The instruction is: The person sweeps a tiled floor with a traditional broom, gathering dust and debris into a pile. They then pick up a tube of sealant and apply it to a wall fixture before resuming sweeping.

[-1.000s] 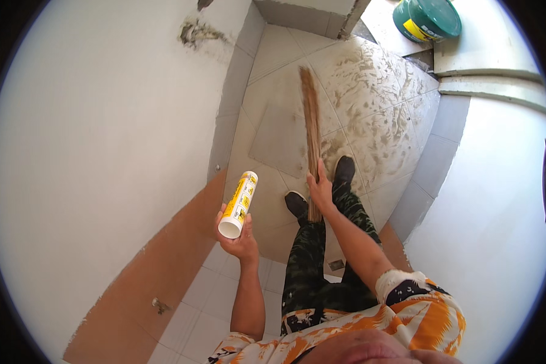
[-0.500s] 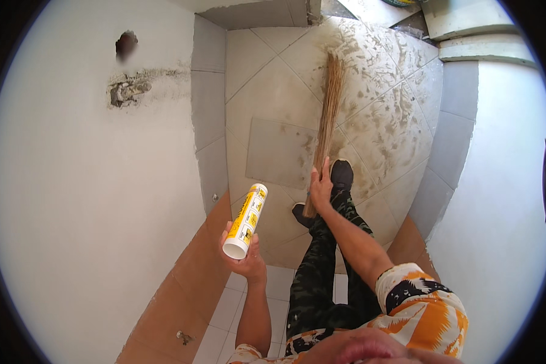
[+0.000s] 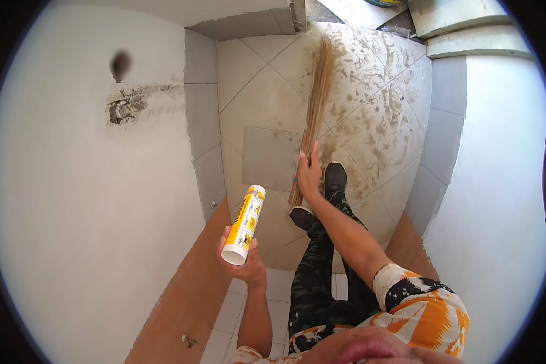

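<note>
My left hand (image 3: 246, 264) is wrapped round the lower end of a white and yellow sealant cartridge (image 3: 244, 225), whose hollow open end faces me. Further forward, my right hand (image 3: 309, 175) grips a stick broom (image 3: 317, 100) made of long thin brown bristles. Its bristle tips fan out over the dusty floor near the far doorway, while its handle end comes down beside my left shoe. A loose-looking grey square tile (image 3: 273, 158) lies on the floor just left of the broom.
Brown dirt smears the cream tiled floor (image 3: 379, 115) right of the broom. White walls with grey tile skirting (image 3: 203, 115) run along both sides. The left wall has a round hole (image 3: 121, 64) and a chipped patch (image 3: 126, 109). Two small metal fittings (image 3: 190, 340) jut from it lower down.
My right hand has shifted forward and left with the broom, which now lies further left. The cartridge in my left hand stays almost where it was.
</note>
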`<state>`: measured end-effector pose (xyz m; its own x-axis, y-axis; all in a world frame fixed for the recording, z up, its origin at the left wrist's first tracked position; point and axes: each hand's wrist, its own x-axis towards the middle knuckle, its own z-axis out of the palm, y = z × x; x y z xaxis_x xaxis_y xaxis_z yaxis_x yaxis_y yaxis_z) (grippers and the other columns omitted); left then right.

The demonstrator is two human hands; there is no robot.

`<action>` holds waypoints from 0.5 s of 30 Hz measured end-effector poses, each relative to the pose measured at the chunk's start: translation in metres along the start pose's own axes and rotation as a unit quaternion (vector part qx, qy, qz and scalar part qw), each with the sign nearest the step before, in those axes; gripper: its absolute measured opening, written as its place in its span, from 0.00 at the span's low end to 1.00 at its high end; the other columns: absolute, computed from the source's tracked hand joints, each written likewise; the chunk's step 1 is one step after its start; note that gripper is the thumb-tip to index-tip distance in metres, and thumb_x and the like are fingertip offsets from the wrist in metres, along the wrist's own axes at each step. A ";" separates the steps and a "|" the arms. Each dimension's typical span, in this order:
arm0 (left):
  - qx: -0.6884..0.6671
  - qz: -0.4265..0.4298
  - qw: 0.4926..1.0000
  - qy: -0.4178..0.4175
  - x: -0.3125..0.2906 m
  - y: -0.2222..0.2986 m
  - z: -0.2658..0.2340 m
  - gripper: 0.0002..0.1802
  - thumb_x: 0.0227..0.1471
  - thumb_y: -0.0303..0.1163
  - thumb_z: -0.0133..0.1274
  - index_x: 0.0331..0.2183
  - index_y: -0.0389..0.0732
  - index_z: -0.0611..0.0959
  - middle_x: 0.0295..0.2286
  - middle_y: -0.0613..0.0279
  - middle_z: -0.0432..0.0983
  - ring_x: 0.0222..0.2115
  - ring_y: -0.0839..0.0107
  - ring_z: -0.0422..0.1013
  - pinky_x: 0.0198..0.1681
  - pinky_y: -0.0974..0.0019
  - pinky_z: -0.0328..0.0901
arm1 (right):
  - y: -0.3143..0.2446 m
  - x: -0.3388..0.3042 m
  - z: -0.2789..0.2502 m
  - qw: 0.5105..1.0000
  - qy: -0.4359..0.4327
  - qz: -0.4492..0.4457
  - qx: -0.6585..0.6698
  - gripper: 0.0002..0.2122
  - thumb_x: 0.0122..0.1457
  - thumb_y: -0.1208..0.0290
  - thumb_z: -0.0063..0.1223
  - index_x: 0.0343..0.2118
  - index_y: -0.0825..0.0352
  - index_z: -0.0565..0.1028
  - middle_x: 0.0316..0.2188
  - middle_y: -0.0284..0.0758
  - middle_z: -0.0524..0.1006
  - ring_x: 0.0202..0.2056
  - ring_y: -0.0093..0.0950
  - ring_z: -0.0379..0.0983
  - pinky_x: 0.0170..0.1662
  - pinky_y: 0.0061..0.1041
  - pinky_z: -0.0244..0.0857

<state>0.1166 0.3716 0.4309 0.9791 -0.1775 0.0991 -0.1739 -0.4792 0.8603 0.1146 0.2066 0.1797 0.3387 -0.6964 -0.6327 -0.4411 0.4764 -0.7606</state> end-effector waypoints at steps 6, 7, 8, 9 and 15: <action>-0.009 -0.001 1.000 -0.010 -0.001 -0.004 0.002 0.37 0.54 0.29 0.68 0.58 0.32 0.65 0.58 0.41 0.67 0.60 0.51 0.65 0.63 0.46 0.66 | -0.014 0.117 0.032 0.998 -0.006 -0.049 0.028 0.32 0.70 0.65 0.49 0.73 0.66 0.53 0.56 0.49 0.75 0.48 0.35 0.76 0.51 0.33 0.71; -0.002 -0.002 1.000 -0.008 -0.001 -0.005 0.002 0.37 0.54 0.29 0.68 0.58 0.32 0.65 0.58 0.41 0.67 0.60 0.51 0.66 0.63 0.46 0.66 | -0.013 0.105 0.033 0.996 0.029 -0.036 0.081 0.32 0.69 0.65 0.49 0.73 0.66 0.53 0.55 0.49 0.76 0.48 0.35 0.76 0.51 0.33 0.71; 0.008 -0.014 1.000 -0.005 -0.002 -0.006 0.002 0.37 0.54 0.29 0.68 0.58 0.31 0.65 0.58 0.41 0.67 0.60 0.50 0.66 0.63 0.46 0.66 | -0.014 0.095 0.032 0.997 0.030 -0.010 0.076 0.32 0.69 0.65 0.49 0.73 0.67 0.53 0.55 0.50 0.76 0.48 0.35 0.77 0.51 0.34 0.71; 0.003 -0.013 1.000 -0.003 -0.002 -0.007 0.002 0.37 0.54 0.28 0.68 0.58 0.31 0.65 0.58 0.40 0.68 0.60 0.50 0.66 0.63 0.46 0.66 | -0.013 0.066 0.032 0.995 0.060 0.004 0.085 0.32 0.69 0.65 0.49 0.73 0.68 0.54 0.54 0.51 0.77 0.50 0.37 0.76 0.54 0.34 0.69; -0.003 -0.009 1.000 0.004 0.003 -0.004 0.002 0.37 0.54 0.29 0.68 0.58 0.31 0.65 0.57 0.41 0.68 0.60 0.49 0.66 0.63 0.45 0.66 | -0.027 0.019 0.027 0.993 -0.050 0.101 0.029 0.32 0.68 0.65 0.51 0.73 0.64 0.56 0.52 0.48 0.79 0.44 0.35 0.77 0.52 0.33 0.69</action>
<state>0.1199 0.3711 0.4266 0.9829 -0.1619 0.0877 -0.1558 -0.4773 0.8648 0.1555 0.1947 0.1844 0.3300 -0.5276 -0.7828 -0.4606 0.6338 -0.6214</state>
